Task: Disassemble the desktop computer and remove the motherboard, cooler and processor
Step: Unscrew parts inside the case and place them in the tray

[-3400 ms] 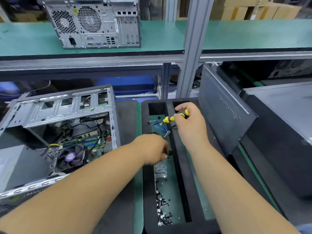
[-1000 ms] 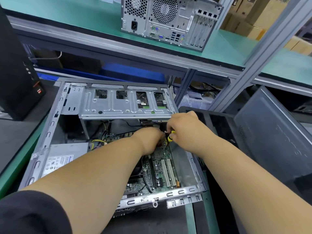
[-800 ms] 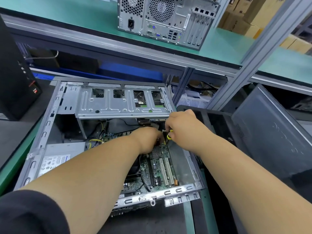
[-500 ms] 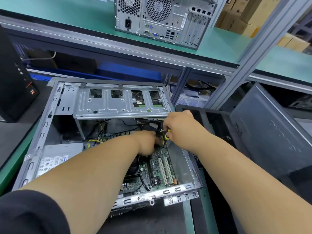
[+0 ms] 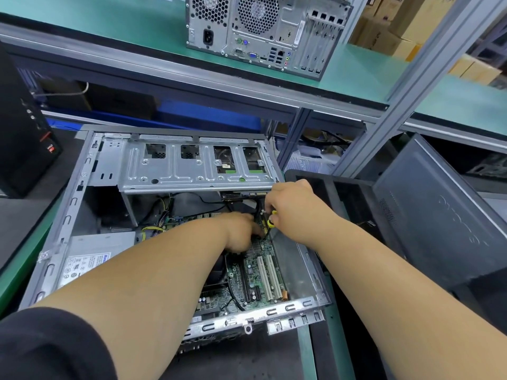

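The right hand grips a screwdriver, shaft pointing down at the motherboard lying flat in the case. The left hand rests just beside its tip, grip unclear.

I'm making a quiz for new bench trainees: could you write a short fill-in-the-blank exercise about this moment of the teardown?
1. The right hand grips a screwdriver whose handle is black and ____.
2. Both hands work inside the open computer case, over its green ____.
3. A second, closed computer stands on the ____ above the bench.
4. The left hand reaches in beside the screwdriver; what it holds is ____ from view.

Missing words: yellow; motherboard; shelf; hidden
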The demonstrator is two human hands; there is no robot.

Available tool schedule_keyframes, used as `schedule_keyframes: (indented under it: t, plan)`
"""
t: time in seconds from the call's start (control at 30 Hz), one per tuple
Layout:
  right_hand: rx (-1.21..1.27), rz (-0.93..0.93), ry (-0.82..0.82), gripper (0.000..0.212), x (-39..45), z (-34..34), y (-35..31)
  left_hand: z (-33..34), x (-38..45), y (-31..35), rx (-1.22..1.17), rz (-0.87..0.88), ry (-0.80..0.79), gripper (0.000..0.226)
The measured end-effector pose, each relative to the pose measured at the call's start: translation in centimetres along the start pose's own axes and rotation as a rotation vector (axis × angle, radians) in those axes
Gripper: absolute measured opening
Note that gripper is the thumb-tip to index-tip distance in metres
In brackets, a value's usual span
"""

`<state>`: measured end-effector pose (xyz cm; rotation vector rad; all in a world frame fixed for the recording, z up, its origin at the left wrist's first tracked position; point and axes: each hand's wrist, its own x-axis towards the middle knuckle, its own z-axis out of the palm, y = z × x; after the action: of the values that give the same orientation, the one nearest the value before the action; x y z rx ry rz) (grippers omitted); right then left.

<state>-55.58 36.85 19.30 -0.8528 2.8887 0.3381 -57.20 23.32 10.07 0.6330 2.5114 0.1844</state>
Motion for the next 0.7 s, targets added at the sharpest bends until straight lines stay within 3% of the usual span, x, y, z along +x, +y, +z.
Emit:
schedule_keyframes:
  t: [0.7]
  plan:
    - [0.022,-0.014,-0.027,0.026,-0.48,-0.33,0.19,-0.32,-0.06,0.20,0.022,0.001,-0.009,0.061]
